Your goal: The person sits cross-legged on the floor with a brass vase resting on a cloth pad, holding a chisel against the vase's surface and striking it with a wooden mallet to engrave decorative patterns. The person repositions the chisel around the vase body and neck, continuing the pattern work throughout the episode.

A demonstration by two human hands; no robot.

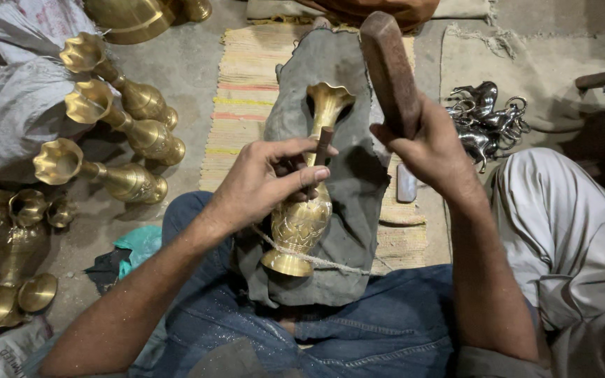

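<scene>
From where I watch, three finished brass vases point(117, 115) lie on the concrete at far left, beside white sacks point(8, 105). My left hand point(264, 183) pinches a thin dark chisel point(323, 145), its fingers closed narrow around it, its tip against the neck of the brass vase point(302, 217). That vase lies on a grey cloth point(355, 189) over my lap, a cord point(316, 260) crossing its base. My right hand point(425, 143) grips a wooden mallet point(388, 66) above. Silvery animal figurines point(488, 119) sit further right.
</scene>
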